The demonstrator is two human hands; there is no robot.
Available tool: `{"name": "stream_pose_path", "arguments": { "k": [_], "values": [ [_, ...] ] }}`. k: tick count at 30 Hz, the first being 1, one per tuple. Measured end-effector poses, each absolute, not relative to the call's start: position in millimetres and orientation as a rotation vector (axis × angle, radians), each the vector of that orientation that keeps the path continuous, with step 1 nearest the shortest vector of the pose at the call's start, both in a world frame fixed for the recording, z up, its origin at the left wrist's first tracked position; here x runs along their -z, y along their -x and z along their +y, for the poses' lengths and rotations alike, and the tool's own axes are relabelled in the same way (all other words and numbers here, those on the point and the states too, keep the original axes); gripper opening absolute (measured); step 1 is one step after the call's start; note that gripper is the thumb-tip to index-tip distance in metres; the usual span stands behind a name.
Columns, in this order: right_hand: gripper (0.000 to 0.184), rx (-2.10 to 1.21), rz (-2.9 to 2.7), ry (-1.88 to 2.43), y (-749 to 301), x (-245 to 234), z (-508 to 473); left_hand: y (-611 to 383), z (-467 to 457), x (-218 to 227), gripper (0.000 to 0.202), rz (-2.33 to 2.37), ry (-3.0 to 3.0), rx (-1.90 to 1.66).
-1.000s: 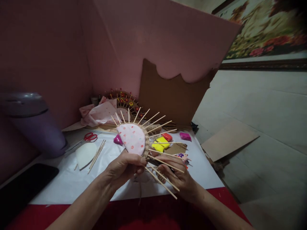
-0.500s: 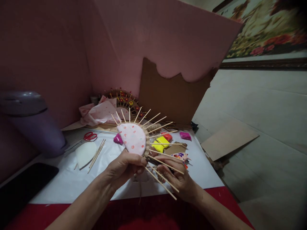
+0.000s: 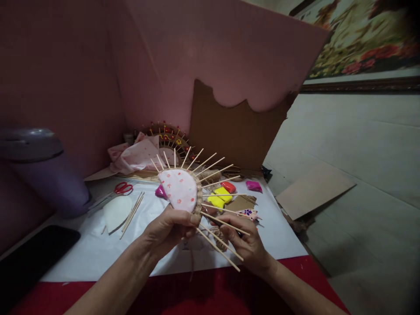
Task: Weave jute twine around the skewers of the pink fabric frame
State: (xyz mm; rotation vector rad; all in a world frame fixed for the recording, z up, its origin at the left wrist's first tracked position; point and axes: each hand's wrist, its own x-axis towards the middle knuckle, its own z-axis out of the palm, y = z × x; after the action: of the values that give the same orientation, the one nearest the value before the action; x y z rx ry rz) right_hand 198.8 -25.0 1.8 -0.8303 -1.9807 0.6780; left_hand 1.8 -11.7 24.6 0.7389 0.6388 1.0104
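My left hand [image 3: 173, 227] grips the lower edge of a half-round piece [image 3: 180, 190] covered in pink flower-print cloth, thumb on the front. Braided twine [image 3: 199, 192] runs along its curved rim. Thin wooden sticks [image 3: 215, 175] fan outward from that rim. Among the lowest sticks is my right hand [image 3: 247, 243], its fingers closed behind and around them. Something dark shows between these fingers, but I cannot make out what it is. Below the sticks lies a bundle of twine [image 3: 219, 239], partly hidden, and a loose strand hangs down.
Red-handled scissors [image 3: 124, 188], a white oval piece [image 3: 118, 213] and loose sticks [image 3: 132, 215] lie left. Yellow packets [image 3: 220, 197] and a magenta packet [image 3: 253, 186] are behind the hands. A purple bottle [image 3: 49, 175] and a black phone [image 3: 42, 249] stand and lie far left.
The half-round piece with its sticks has shifted slightly left. My right hand's fingers have moved a little among the lower sticks, and more of the twine bundle shows.
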Motion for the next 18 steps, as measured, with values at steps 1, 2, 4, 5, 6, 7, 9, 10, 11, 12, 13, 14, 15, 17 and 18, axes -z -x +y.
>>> {"name": "stream_pose_path", "arguments": {
  "k": [1,2,4,5,6,7,9,10,11,12,13,14,15,17,18],
  "values": [
    [0.022,-0.634,-2.01,0.832,-204.4,0.1,-23.3,-1.2,-11.1,-23.9,0.01,0.638,-0.727,-1.02],
    [0.023,-0.57,-2.047,0.842,-211.0,1.9,-20.9,-0.6,-10.5,-23.3,0.009,0.637,-0.716,-1.033],
    [0.024,-0.408,-2.117,0.914,-226.3,4.4,-12.8,0.4,-9.7,-22.9,0.011,0.622,-0.711,-1.043],
    [0.024,-0.325,-2.136,0.991,-234.3,4.9,-6.9,0.7,-9.5,-23.1,0.012,0.613,-0.715,-1.039],
    [0.024,-0.259,-2.148,1.105,-242.2,4.7,0.2,1.0,-9.5,-23.5,0.012,0.61,-0.722,-1.033],
    [0.025,-0.198,-2.146,1.252,-249.7,4.0,8.3,1.0,-9.7,-24.0,0.011,0.615,-0.733,-1.028],
    [0.026,-0.075,-2.091,1.584,-262.1,1.6,26.2,0.8,-10.6,-25.4,0.012,0.639,-0.768,-1.027],
    [0.026,-0.029,-2.087,1.725,-266.7,0.2,35.0,0.4,-11.2,-26.2,0.016,0.65,-0.792,-1.027],
    [0.027,0.02,-2.083,1.829,-270.0,-1.0,43.2,-0.1,-11.9,-27.1,0.019,0.651,-0.823,-1.022],
    [0.027,0.049,-2.09,1.891,-272.0,-1.8,50.3,-0.7,-12.5,-28.1,0.02,0.639,-0.861,-1.016],
    [0.028,0.066,-2.099,1.918,-272.7,-2.1,56.3,-1.3,-13.2,-29.2,0.02,0.622,-0.897,-1.012],
    [0.028,0.076,-2.108,1.92,-272.2,-1.8,61.1,-2.0,-13.8,-30.3,0.02,0.605,-0.927,-1.011],
    [0.028,0.078,-2.117,1.908,-270.8,-1.1,64.8,-2.6,-14.4,-31.4,0.02,0.592,-0.949,-1.015],
    [0.027,0.085,-2.129,1.873,-266.7,1.5,70.5,-3.3,-15.5,-33.3,0.017,0.586,-0.965,-1.031],
    [0.027,0.089,-2.136,1.855,-264.6,3.0,73.0,-3.4,-15.9,-33.9,0.015,0.594,-0.958,-1.035]
  ]
}}
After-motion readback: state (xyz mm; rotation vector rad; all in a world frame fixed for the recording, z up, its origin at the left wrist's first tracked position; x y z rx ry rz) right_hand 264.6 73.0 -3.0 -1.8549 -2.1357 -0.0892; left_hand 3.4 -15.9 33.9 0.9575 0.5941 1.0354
